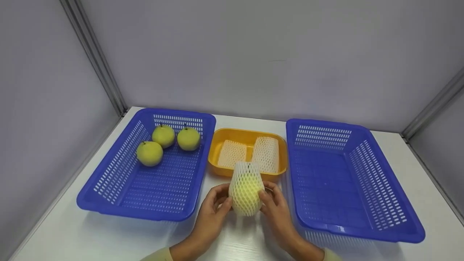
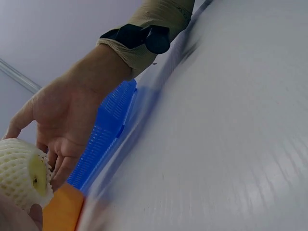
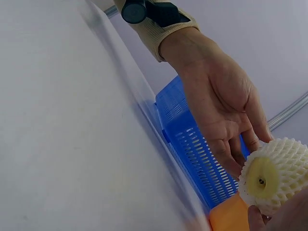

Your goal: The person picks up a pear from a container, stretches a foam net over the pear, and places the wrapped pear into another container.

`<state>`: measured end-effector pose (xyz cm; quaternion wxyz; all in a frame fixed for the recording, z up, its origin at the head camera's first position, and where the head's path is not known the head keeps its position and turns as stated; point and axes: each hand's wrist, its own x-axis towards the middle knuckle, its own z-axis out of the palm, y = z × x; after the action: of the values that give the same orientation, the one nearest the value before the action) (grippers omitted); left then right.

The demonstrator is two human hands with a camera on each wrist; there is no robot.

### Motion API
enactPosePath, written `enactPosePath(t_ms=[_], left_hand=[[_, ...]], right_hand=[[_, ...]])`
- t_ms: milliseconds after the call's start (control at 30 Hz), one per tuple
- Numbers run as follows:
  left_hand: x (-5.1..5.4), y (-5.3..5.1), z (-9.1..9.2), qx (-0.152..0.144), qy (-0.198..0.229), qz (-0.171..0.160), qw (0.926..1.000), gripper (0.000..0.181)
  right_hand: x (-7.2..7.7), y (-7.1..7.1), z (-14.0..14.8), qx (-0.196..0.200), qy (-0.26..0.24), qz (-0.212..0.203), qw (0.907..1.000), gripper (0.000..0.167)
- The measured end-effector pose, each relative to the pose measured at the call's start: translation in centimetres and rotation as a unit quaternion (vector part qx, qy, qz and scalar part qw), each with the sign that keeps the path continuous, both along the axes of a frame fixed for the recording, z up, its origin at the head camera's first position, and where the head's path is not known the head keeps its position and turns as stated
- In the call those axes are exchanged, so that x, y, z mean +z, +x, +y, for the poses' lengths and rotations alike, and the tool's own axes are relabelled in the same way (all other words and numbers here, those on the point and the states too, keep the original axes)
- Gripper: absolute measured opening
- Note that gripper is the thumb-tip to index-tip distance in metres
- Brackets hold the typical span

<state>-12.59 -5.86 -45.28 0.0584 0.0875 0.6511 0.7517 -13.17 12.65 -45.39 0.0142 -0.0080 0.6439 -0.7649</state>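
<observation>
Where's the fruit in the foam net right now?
In the head view, the netted fruit is low, slightly right of centre, held between the left hand and right hand, in front of the orange tub.

Soft, greyish light — pale glare streaking white tabletop [image 2: 255, 195], faint shadows — wrist views hazy.

The orange tub [image 1: 246, 134] blocks the way beyond the netted fruit [image 1: 247, 194]; above both, room is free.
</observation>
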Motion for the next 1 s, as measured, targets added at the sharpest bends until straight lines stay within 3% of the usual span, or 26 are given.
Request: enactPosePath(t_ms=[100, 333, 533, 600, 833, 1000], left_hand=[[0.07, 0.05, 0.10, 0.003, -0.012, -0.004, 0.9999, 0.058], [0.25, 0.06, 0.16, -0.036, -0.018, -0.020, 0.9990, 0.068], [0.31, -0.27, -0.11, 0.001, -0.022, -0.003, 0.9998, 0.058], [0.32, -0.41, -0.10, 0.001, -0.020, 0.003, 0.9998, 0.060], [0.39, -0.50, -0.12, -0.061, -0.024, 0.006, 0.9978, 0.076], [0.45, -0.64, -0.35, -0.071, -0.027, 0.013, 0.9970, 0.074]], right_hand=[[0.08, 0.00, -0.16, 0.015, -0.002, 0.012, 0.9998, 0.048], [0.19, 0.01, -0.27, 0.033, 0.010, 0.019, 0.9992, 0.057], [0.41, -0.13, 0.00, 0.025, 0.042, 0.014, 0.9987, 0.059], [0.39, -0.08, 0.03, 0.030, 0.041, 0.015, 0.9986, 0.062], [-0.02, 0.14, 0.06, 0.059, 0.041, 0.014, 0.9973, 0.066], [-0.09, 0.22, 0.46, 0.067, 0.046, 0.014, 0.9966, 0.068]])
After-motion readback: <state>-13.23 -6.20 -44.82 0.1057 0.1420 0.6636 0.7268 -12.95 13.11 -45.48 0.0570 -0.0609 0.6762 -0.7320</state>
